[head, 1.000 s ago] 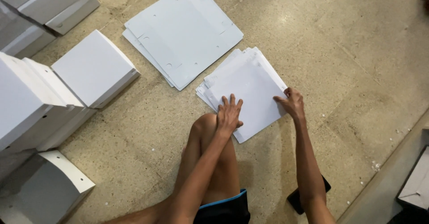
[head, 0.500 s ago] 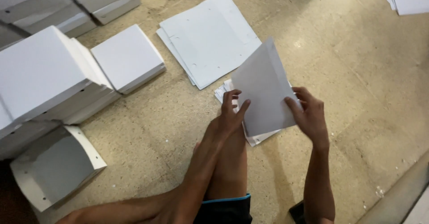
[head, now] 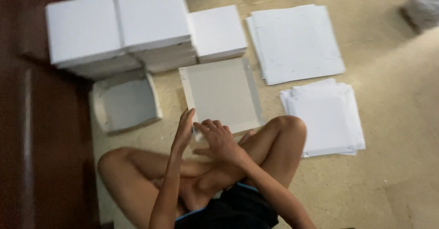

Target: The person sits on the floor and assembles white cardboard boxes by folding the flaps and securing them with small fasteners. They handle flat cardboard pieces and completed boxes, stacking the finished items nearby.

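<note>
A flat grey cardboard sheet [head: 222,93] lies on the floor in front of my crossed legs, grey side up. My left hand [head: 184,131] touches its near left edge with fingers extended. My right hand [head: 218,139] rests on the sheet's near edge, fingers curled over it. A stack of small white sheets [head: 327,115] lies to the right of my knee. A bigger stack of white sheets [head: 295,41] lies beyond it.
Piles of finished white boxes [head: 120,25] stand at the back left, with one more white box [head: 217,32] beside them. An open box half [head: 125,102] lies on the floor at left. A dark brown surface [head: 32,133] runs along the left.
I lifted one sheet off the small stack, brought it left, and it now lies flat before me. The view has swung left; both hands moved from the stack to this sheet.
</note>
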